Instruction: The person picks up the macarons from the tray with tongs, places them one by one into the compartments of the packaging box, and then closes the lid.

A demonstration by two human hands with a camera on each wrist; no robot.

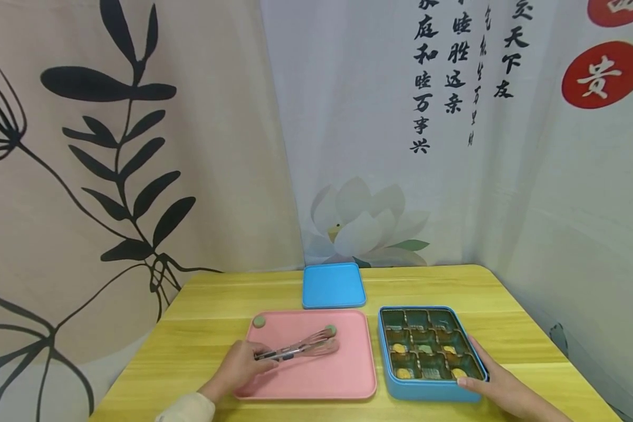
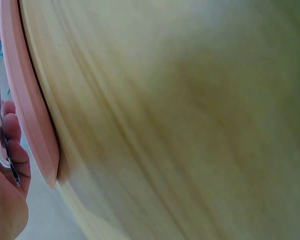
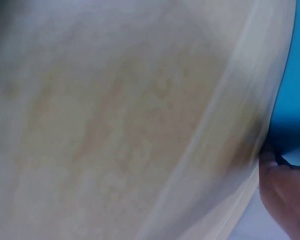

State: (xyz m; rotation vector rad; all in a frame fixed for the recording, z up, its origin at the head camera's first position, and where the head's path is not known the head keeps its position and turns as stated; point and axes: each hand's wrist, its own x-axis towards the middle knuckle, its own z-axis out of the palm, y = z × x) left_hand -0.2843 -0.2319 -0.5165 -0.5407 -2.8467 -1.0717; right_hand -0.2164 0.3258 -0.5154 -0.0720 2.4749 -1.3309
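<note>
In the head view my left hand (image 1: 245, 366) grips a pair of tongs (image 1: 294, 350) with metal arms and pinkish ends, held low over a pink tray (image 1: 316, 384). A small round green piece (image 1: 330, 330) is right at the tips of the tongs. Another green piece (image 1: 259, 321) lies in the tray's back left corner. My right hand (image 1: 498, 387) holds the front right corner of a blue box (image 1: 432, 391), thumb on the rim and fingers along the side. Yellow pieces (image 1: 403, 373) and one green piece (image 1: 425, 349) sit in the box's middle and front compartments.
A flat blue lid (image 1: 333, 286) lies behind the tray, near the back edge of the wooden table (image 1: 211, 328). Printed curtains (image 1: 232, 146) hang behind and beside the table. Tray and box stand side by side with a narrow gap.
</note>
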